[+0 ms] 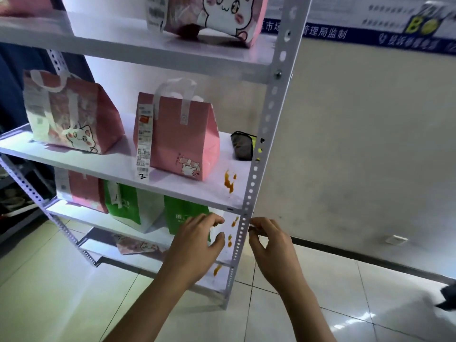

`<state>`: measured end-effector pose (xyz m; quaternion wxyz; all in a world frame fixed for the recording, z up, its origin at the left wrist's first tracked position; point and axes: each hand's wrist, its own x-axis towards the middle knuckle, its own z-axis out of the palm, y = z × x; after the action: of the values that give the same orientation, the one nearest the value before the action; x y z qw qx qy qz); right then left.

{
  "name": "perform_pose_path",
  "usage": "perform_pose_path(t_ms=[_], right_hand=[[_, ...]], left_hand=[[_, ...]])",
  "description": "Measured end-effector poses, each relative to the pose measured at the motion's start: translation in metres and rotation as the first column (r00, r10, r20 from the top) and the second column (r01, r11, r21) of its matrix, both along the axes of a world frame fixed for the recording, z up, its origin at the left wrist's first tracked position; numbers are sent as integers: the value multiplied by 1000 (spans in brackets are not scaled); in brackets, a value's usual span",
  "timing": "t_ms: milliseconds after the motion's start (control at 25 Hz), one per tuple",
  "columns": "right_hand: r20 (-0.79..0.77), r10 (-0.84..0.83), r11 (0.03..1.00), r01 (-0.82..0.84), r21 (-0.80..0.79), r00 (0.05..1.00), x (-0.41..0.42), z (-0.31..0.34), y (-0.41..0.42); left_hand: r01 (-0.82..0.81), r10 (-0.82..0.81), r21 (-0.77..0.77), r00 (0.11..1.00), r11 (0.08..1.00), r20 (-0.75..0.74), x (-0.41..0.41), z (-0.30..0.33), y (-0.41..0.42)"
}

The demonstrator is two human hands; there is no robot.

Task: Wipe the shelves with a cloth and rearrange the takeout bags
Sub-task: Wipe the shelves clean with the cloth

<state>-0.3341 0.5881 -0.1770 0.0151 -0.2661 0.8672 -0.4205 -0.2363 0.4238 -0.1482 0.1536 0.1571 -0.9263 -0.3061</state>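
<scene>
Shelf post (249, 193) sits between my hands; left grip (197, 239) released by green bag (183, 218), right grip (267, 239) pinching something small, unidentifiable.

Your left hand (197, 239) sits just left of the shelf post (243, 233), your right hand (269, 243) just right of it. A takeout bag (181, 219) stands directly behind your left fingers; above it, another bag (177, 137) stands on the stained shelf (197, 191), a folded cloth (243, 145) to its right.

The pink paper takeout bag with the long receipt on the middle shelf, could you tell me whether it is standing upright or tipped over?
Upright: the pink paper takeout bag stands on its flat base, white handles up.
</scene>
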Motion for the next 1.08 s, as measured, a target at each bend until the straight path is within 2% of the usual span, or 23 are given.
perform_pose_path(t_ms=[280,480,600,800,920,1080], right_hand=[[-33,-164,986,166,33,986,-48,3,16],[-15,-171,985,171,25,985,-113,-3,27],[-24,-87,996,87,11,996,-167,-7,28],[-43,136,991,-136,15,990,-257,-2,17],[-67,258,966,-258,7,964,-304,8,-15],[-156,397,918,-390,74,905,-346,16,-79]], left_hand=[[243,-243,-58,970,968,-6,-66,-2,24],[265,-264,-124,964,956,24,-106,-9,48],[204,-204,-125,979,971,10,-137,-16,68],[11,-5,-86,998,996,69,-189,-22,96],[-97,105,-91,991,991,85,-209,-21,106],[-222,233,-111,968,969,91,-221,-21,113]])
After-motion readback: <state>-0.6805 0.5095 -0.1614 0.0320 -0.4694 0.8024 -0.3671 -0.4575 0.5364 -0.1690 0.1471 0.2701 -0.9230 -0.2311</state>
